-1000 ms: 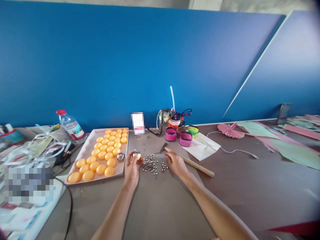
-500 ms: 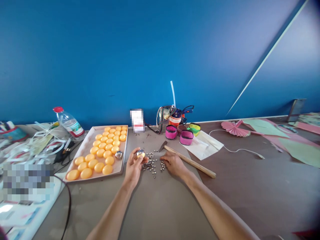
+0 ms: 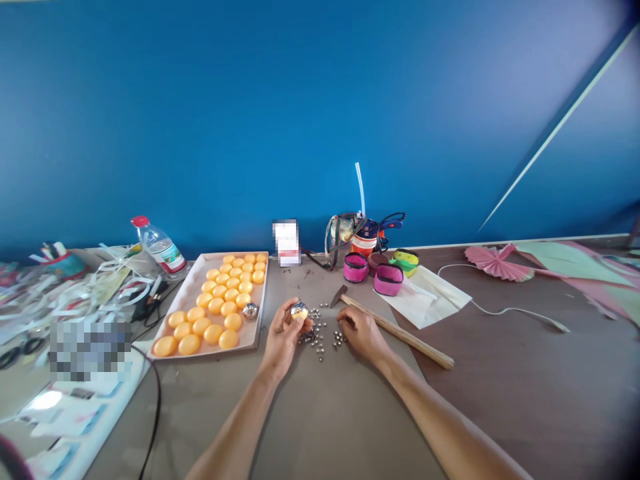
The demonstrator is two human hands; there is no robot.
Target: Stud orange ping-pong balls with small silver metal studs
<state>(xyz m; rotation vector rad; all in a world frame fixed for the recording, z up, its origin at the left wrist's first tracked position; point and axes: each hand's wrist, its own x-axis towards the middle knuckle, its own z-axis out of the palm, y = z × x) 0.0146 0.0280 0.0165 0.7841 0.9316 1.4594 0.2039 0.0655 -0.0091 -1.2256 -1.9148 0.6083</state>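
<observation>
One silver ball [image 3: 299, 311]: gripped in the fingers of our left hand [image 3: 281, 339], raised just left of the loose metal.
Right hand [image 3: 364, 335]: fingers curled narrow above the surface; we cannot tell whether anything is between the tips.
Gap between the hands: smaller than a second ago; we have brought the silver ball nearer the right fingers, so our handling now centres around the scattered metal.
Small metal balls [image 3: 316, 339]: one larger heap near the left fingers and a smaller group by the right; dozens, too tiny to count.
Hammer [image 3: 397, 331]: one, lying just beyond the right hand.
Tray [image 3: 193, 288]: one, to our left, bearing roughly thirty orange balls [image 3: 216, 306] and one second silver ball [image 3: 251, 311] near its right edge.
Bands: two magenta bands [image 3: 389, 281], one yellow-green band [image 3: 406, 263].
Bottle [image 3: 167, 253]: one, behind the tray's left side.
</observation>
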